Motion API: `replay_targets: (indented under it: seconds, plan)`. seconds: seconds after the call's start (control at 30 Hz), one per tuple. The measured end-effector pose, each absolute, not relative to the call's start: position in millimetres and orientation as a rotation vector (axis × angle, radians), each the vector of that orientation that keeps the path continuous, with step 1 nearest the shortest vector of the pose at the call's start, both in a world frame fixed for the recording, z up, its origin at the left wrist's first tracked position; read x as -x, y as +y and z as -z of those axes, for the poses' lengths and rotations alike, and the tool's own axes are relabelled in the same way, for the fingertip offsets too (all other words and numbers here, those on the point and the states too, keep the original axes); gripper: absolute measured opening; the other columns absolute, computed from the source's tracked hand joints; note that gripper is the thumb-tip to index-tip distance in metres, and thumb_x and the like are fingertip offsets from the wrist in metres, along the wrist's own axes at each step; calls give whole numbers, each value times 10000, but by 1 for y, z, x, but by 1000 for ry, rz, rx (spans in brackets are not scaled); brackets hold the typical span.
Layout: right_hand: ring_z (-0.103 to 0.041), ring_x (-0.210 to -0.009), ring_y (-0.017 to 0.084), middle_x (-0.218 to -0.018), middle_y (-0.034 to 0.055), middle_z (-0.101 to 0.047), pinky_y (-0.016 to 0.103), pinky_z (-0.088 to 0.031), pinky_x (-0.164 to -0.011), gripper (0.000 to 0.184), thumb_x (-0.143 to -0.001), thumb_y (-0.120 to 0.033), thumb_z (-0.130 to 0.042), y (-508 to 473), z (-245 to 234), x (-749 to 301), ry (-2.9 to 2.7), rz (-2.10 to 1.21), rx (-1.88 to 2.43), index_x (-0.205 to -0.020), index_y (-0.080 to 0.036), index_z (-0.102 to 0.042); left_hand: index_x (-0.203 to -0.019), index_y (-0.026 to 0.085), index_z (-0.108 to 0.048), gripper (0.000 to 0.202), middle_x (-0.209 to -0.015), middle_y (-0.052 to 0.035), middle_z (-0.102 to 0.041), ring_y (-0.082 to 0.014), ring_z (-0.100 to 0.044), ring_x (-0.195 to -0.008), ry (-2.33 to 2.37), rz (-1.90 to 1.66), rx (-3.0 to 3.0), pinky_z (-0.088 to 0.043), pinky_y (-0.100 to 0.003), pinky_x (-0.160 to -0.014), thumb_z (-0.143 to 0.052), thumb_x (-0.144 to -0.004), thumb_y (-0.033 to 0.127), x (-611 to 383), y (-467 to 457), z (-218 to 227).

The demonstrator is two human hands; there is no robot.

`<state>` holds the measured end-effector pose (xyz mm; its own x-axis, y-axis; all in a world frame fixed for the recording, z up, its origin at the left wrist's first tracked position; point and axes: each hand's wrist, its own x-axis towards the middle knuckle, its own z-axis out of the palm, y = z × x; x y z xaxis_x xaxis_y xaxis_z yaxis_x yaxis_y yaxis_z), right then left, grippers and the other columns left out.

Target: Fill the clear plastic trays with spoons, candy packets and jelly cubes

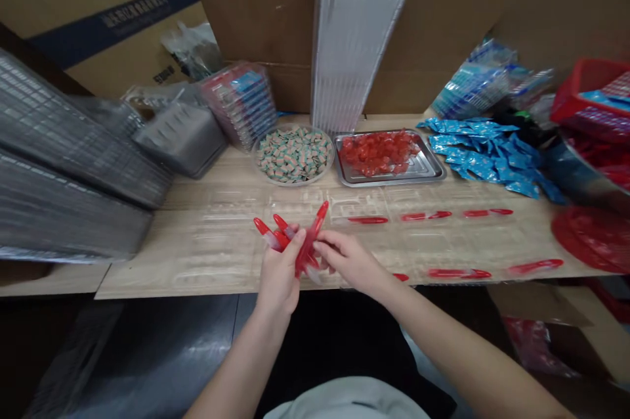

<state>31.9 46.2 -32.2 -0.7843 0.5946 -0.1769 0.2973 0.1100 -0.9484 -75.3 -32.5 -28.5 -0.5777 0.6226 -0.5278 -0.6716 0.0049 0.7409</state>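
Note:
My left hand [281, 271] is closed around a bunch of several red pen-shaped pieces [266, 231] with glossy red tips and paler, clear-looking parts. They fan out at different angles above the table's front edge. Close against the bunch, my right hand [349, 260] pinches at one red pen [319, 217] that points up and away; its fingertips partly hide the contact. Under and around both hands lie clear plastic blister trays [216, 235]. To the right, single red pens [459, 273] rest in tray compartments, in a back row and a front row.
Behind the trays stand a round dish of small wrapped pieces [294, 155] and a metal tray [428, 173] holding red pieces. Blue packets [492, 153] are heaped at right, near a red basket [571, 94]. Stacked clear plastic trays [352, 44] rise at the back; more stacks [63, 169] stand left.

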Motion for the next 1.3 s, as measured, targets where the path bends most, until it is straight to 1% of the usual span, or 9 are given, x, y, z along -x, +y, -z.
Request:
replay_targets:
  seconds: [0.1, 0.3, 0.5, 0.63, 0.83, 0.97, 1.03, 1.13, 1.3]
  plan:
    - [-549, -519, 98, -638, -13, -571, 205, -441, -469, 278, -868, -314, -429, 31, 35, -9, -1903, -1931, 988, -967, -166, -643, -904, 192, -579, 256, -746, 14, -634, -116, -638, -651, 1351, -1719, -56, -516, -241, -655, -709, -692, 251, 83, -39, 30]
    - [-537, -559, 101, -739, 6, -619, 229, -437, -535, 247, -844, -358, -500, 38, 34, 1, -2095, -1443, 1014, -967, -207, -652, -805, 166, -653, 243, -754, -18, -672, -125, -623, -677, 1550, -1502, -441, -489, -227, -666, -765, -595, 212, 138, -39, 20]
    - [-553, -513, 109, -717, -3, -606, 228, -420, -465, 312, -842, -330, -477, 61, 44, -7, -1923, -1507, 1198, -1096, -178, -574, -692, 155, -634, 146, -593, 5, -611, -121, -549, -523, 1823, -1137, -1039, -398, -215, -529, -721, -584, 113, 190, 15, 18]
    - [-576, -670, 120, -775, 9, -611, 252, -448, -631, 173, -832, -219, -497, 64, 52, -7, -2164, -1107, 1104, -950, -188, -618, -731, 150, -666, 170, -539, 32, -558, -126, -526, -549, 1938, -1099, -1139, -380, -217, -553, -733, -576, 128, 199, 45, 18]
    - [-560, -793, 157, -867, 59, -585, 276, -446, -724, 113, -834, -223, -549, 43, 45, 10, -2676, -720, 726, -867, -165, -641, -941, 139, -621, 207, -760, -16, -658, -105, -609, -584, 1647, -1659, -561, -493, -208, -556, -654, -758, 229, 230, 8, -3]
    - [-553, -831, 222, -882, 123, -605, 330, -448, -723, 142, -817, -144, -536, 18, 49, 48, -2958, -374, 752, -906, -122, -644, -914, 145, -617, 175, -803, -18, -680, -71, -639, -604, 1309, -1795, 47, -543, -165, -564, -453, -906, 208, 241, -47, -11]
    - [-551, -835, 236, -890, 151, -611, 340, -446, -705, 173, -814, -85, -501, 10, 51, 61, -3008, -281, 848, -905, -104, -647, -911, 142, -625, 235, -785, -20, -683, -84, -660, -661, 1262, -1811, 204, -571, -187, -630, -392, -925, 169, 238, -73, -9]
    - [-548, -847, 243, -878, 145, -616, 347, -447, -722, 145, -821, -120, -510, 14, 48, 62, -2987, -287, 860, -852, -118, -652, -953, 140, -638, 255, -765, -25, -685, -99, -669, -681, 1282, -1777, 295, -589, -227, -683, -388, -909, 107, 231, -101, -3]
    - [-544, -873, 252, -870, 126, -622, 358, -439, -771, 121, -822, -137, -528, 55, 39, 39, -2914, -129, 909, -834, -131, -648, -932, 120, -648, 184, -800, -38, -675, -55, -603, -553, 1225, -1682, 145, -536, -136, -505, -472, -883, 137, 224, -109, 11]
